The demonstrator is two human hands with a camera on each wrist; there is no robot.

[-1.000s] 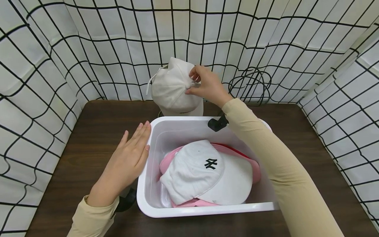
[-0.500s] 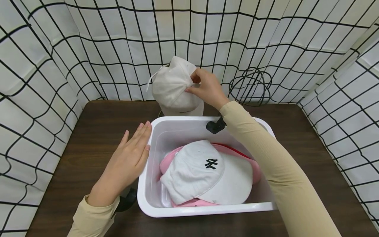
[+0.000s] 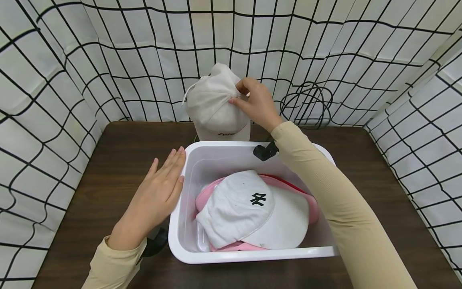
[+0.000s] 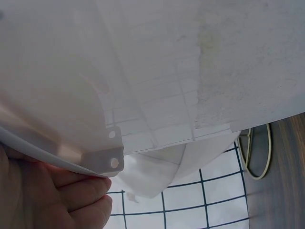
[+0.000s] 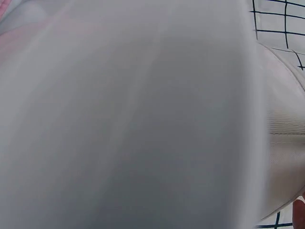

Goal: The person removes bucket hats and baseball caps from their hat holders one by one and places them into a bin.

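Behind the white plastic basin (image 3: pixel 252 257), a cream cap (image 3: pixel 216 104) is perched with its brim toward me and small dark lettering near the brim. My right hand (image 3: pixel 258 102) pinches the cloth at the right side of its crown between thumb and fingers. My left hand (image 3: pixel 157 196) lies with straight fingers against the basin's left rim; the left wrist view shows its fingers (image 4: pixel 86 195) under the rim. Inside the basin a white baseball cap (image 3: pixel 252 212) with a black logo rests on pink caps (image 3: pixel 313 208) and a red edge. Whatever supports the cream cap is hidden.
A dark wooden table (image 3: pixel 122 160) lies beneath. Black wire grid panels (image 3: pixel 151 60) with white backing stand on the left, back and right. A coil of black cable (image 3: pixel 306 102) hangs at the back right. The basin wall blocks most of the right wrist view.
My right hand has tugged the cream cap slightly up, so its crown stands taller and the lettering near the brim now shows. The left hand and basin have stayed nearly still.
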